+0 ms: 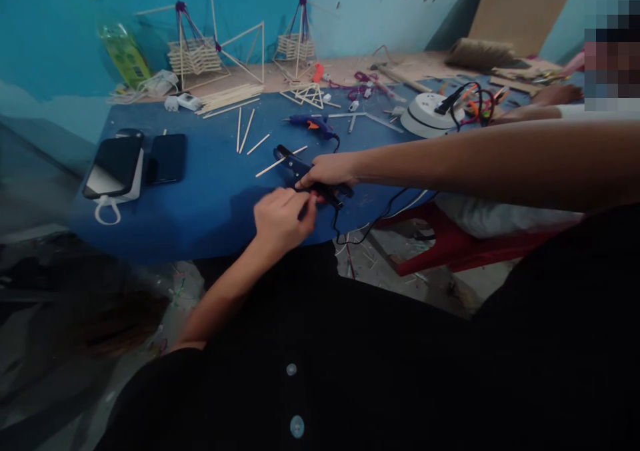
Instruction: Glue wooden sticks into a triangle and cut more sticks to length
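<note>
My right hand [331, 170] is closed around a black plier-like hand tool [295, 162] over the blue table. A thin wooden stick [267, 169] passes across the tool's jaw end; I cannot tell whether the jaws grip it. My left hand [283, 216] is beside the tool's handle end, its fingers curled in and thumb close to the index finger. What it holds, if anything, is hidden. Beyond the tool lies a blue glue gun [307, 124] with an orange trigger. Several loose sticks [245, 131] are on the table to the left.
Two phones [167, 158] [114, 164] lie at the left. Stick models [195, 54] stand along the wall near a green-labelled bottle [125, 51]. A round white power strip [430, 114] sits right, with cables. Another person's hand [557, 94] is at the far right, near a red chair [435, 238].
</note>
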A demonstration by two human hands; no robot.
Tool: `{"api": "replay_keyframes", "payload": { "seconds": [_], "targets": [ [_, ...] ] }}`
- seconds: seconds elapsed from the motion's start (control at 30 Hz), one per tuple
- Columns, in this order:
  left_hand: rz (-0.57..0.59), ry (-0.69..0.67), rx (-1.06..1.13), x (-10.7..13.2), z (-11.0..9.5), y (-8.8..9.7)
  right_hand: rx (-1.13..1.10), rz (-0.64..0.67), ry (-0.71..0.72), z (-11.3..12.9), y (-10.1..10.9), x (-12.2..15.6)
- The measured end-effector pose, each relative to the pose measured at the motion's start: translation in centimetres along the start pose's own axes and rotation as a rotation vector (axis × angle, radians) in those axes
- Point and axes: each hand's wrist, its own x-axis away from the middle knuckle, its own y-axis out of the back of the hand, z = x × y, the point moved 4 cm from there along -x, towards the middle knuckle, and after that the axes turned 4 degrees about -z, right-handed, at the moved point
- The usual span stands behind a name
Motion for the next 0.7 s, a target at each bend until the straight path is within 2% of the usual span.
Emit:
{"api": "replay_keyframes", "payload": {
  "seconds": [0.13, 0.23, 0.47, 0.53, 0.7],
  "targets": [
    [0.108, 0.005, 0.331, 2.0, -2.0, -3.1, 0.006, -0.013, 0.021, 0.2, -0.1, 0.1],
    [0.154, 0.016, 0.467, 2.8, -2.7, -4.2, -0.026, -0.009, 0.022, 0.2, -0.3, 0.3],
    [0.197, 0.199, 0.501, 4.0, -2.1, -5.4, -0.080, -0.066, -0.005, 0.0, -0.7, 0.8],
    [0.165, 0.232, 0.459, 4.1, -1.5, -5.6, -0.059, -0.081, 0.003, -0.1, -0.7, 0.9],
    [-0.103, 0.130, 0.342, 3.4, -0.6, -4.7, 0.038, -0.109, 0.041, 0.0, -0.5, 1.2]
  ]
}}
